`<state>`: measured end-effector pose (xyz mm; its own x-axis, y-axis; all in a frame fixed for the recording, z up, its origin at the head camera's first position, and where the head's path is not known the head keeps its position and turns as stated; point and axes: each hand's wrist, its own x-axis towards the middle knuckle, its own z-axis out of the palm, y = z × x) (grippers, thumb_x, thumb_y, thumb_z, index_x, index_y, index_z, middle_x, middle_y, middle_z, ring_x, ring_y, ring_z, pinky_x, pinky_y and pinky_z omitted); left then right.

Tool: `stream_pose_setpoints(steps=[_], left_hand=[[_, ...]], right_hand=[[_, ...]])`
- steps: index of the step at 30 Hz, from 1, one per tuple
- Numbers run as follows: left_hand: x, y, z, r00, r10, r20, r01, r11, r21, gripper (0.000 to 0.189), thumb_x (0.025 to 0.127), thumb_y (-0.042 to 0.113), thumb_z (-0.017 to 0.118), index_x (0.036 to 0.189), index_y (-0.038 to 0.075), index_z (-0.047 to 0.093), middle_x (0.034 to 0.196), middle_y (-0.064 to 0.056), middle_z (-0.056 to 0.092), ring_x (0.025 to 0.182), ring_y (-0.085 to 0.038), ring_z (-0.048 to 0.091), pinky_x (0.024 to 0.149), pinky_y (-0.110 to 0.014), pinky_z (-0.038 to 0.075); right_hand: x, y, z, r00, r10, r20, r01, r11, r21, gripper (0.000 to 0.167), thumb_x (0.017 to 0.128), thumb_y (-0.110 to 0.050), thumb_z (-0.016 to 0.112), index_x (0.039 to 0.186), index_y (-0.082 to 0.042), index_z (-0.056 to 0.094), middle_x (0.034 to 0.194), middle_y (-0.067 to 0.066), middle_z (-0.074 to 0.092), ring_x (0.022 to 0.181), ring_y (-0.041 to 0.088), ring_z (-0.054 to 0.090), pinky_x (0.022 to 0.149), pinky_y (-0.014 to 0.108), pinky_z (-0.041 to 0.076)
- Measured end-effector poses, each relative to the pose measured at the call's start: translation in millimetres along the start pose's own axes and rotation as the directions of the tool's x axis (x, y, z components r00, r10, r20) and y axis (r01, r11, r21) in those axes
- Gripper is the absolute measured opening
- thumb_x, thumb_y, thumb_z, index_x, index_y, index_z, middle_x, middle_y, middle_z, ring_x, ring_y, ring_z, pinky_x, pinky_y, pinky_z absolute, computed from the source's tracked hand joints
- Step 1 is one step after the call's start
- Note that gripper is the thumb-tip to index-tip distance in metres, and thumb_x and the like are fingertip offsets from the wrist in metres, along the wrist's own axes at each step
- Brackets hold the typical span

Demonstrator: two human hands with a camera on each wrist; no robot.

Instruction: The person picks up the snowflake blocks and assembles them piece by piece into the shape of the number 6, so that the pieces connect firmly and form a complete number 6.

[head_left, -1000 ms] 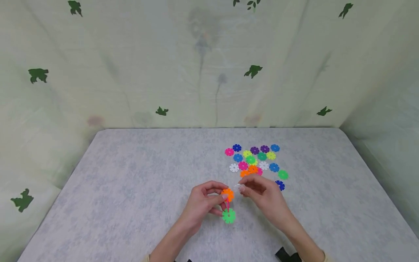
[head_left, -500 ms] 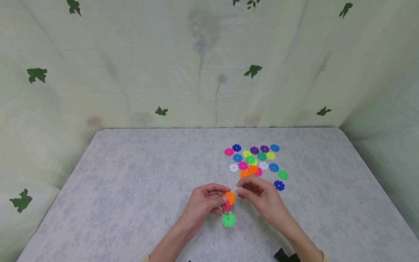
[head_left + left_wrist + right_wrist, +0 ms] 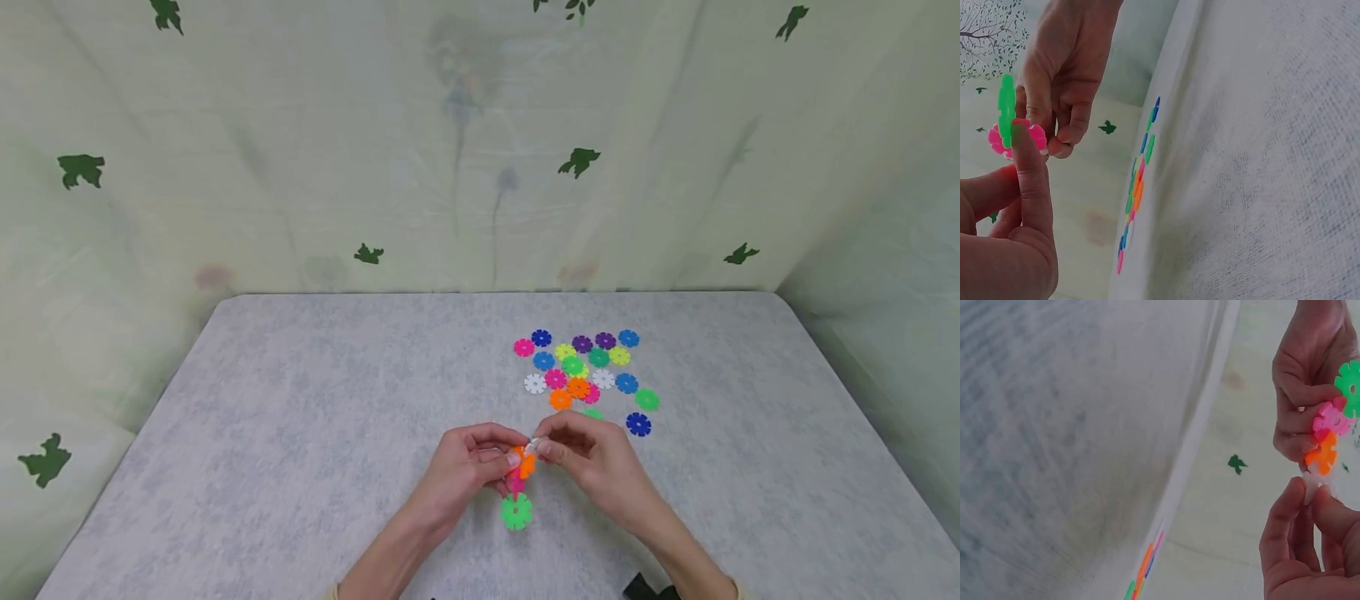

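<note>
Both my hands are above the near half of the grey table (image 3: pixel 300 433), right of its middle, fingertips almost meeting. Left hand (image 3: pixel 472 461): narrow, thumb and fingers pinching an orange disc (image 3: pixel 528 467). From it a short chain runs toward me: a pink disc (image 3: pixel 517 482) next, then a green disc (image 3: pixel 516 512) at the near end. Right-wrist view shows the same order, the green turned at an angle to the pink.

Right hand (image 3: pixel 596 454): narrow too, thumb and fingertips pinching a white disc (image 3: pixel 1311 484). It meets the orange disc on its far right side; whether it sits in a slot, I cannot tell.

Beyond my right hand, loose notched discs lie scattered, some overlapping. Two purple discs (image 3: pixel 582 343) at the far side; one loose orange disc (image 3: pixel 560 400) toward the near side; a dark blue disc (image 3: pixel 638 424) nearest on the right. Behind the table, a pale cloth (image 3: pixel 300 125) with dark green bird shapes (image 3: pixel 580 162).
</note>
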<state>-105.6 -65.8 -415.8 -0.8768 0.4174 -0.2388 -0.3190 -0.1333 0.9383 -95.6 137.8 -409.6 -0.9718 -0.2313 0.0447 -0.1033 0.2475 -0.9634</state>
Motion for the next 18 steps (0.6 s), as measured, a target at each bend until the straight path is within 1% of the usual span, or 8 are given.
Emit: stream_pose_setpoints(steps=[3, 6, 9, 12, 14, 16, 18], left_hand=[[0.6, 0.7, -0.7, 1.0, 0.003, -0.002, -0.003, 0.999, 0.032, 0.024, 0.091, 0.002, 0.065, 0.115, -0.004, 0.068, 0.084, -0.011, 0.07, 0.068, -0.015, 0.063, 0.063, -0.026, 0.056], [1.6, 0.9, -0.6, 1.0, 0.021, 0.0, -0.021, 0.998, 0.067, 0.026, 0.093, 0.003, 0.064, 0.118, -0.001, 0.069, 0.085, -0.012, 0.071, 0.068, -0.015, 0.066, 0.064, -0.028, 0.057], [2.9, -0.2, -0.2, 0.999, 0.032, 0.001, -0.032, 0.996, 0.081, 0.028, 0.093, 0.002, 0.063, 0.121, -0.004, 0.066, 0.086, -0.012, 0.069, 0.069, -0.016, 0.067, 0.066, -0.03, 0.058], [4.0, -2.1, -0.1, 0.999, 0.038, -0.008, -0.037, 0.996, 0.081, 0.03, 0.094, 0.0, 0.06, 0.123, -0.007, 0.063, 0.088, -0.012, 0.067, 0.069, -0.016, 0.067, 0.066, -0.031, 0.058], [4.2, -2.8, -0.7, 0.999, 0.04, -0.018, -0.039, 0.996, 0.08, 0.031, 0.094, -0.002, 0.059, 0.124, -0.008, 0.062, 0.091, -0.013, 0.067, 0.069, -0.016, 0.067, 0.066, -0.032, 0.058], [4.0, -2.8, -1.4, 0.998, 0.048, -0.032, -0.045, 0.996, 0.083, 0.031, 0.093, -0.003, 0.057, 0.123, -0.008, 0.063, 0.094, -0.013, 0.067, 0.069, -0.017, 0.067, 0.067, -0.033, 0.058], [3.5, -1.7, -2.3, 0.998, 0.049, -0.043, -0.045, 0.995, 0.086, 0.03, 0.093, -0.004, 0.056, 0.123, -0.007, 0.063, 0.097, -0.014, 0.066, 0.069, -0.018, 0.067, 0.068, -0.033, 0.058]], right_hand=[[1.5, 2.9, -1.1, 1.0, 0.004, 0.003, -0.004, 0.999, 0.032, 0.012, 0.092, -0.013, 0.07, 0.103, -0.01, 0.07, 0.096, 0.006, 0.068, 0.086, 0.027, 0.066, 0.078, 0.034, 0.056], [3.3, 6.9, -4.7, 1.0, 0.009, 0.024, -0.011, 0.997, 0.074, 0.022, 0.092, -0.015, 0.069, 0.112, -0.005, 0.068, 0.104, 0.01, 0.068, 0.094, 0.029, 0.068, 0.082, 0.033, 0.056], [4.8, 10.4, -11.5, 0.999, 0.041, 0.029, -0.043, 0.996, 0.072, 0.032, 0.092, -0.019, 0.07, 0.12, -0.004, 0.065, 0.114, 0.011, 0.067, 0.103, 0.028, 0.067, 0.084, 0.03, 0.054], [7.1, 15.8, -21.6, 0.997, 0.071, 0.011, -0.071, 0.997, 0.009, 0.033, 0.093, -0.019, 0.07, 0.121, -0.005, 0.065, 0.117, 0.011, 0.066, 0.105, 0.024, 0.065, 0.085, 0.029, 0.054], [9.8, 20.5, -29.4, 0.997, 0.081, 0.006, -0.08, 0.996, -0.043, 0.03, 0.093, -0.015, 0.069, 0.121, -0.004, 0.065, 0.118, 0.012, 0.066, 0.106, 0.023, 0.064, 0.086, 0.028, 0.053], [13.3, 25.1, -37.6, 0.997, 0.073, 0.02, -0.07, 0.991, -0.117, 0.027, 0.094, -0.01, 0.067, 0.12, -0.003, 0.065, 0.116, 0.011, 0.066, 0.106, 0.023, 0.063, 0.086, 0.03, 0.054], [17.5, 28.6, -45.5, 0.997, 0.059, 0.043, -0.049, 0.976, -0.21, 0.027, 0.093, -0.005, 0.067, 0.12, -0.002, 0.065, 0.114, 0.01, 0.067, 0.105, 0.023, 0.063, 0.087, 0.033, 0.054]])
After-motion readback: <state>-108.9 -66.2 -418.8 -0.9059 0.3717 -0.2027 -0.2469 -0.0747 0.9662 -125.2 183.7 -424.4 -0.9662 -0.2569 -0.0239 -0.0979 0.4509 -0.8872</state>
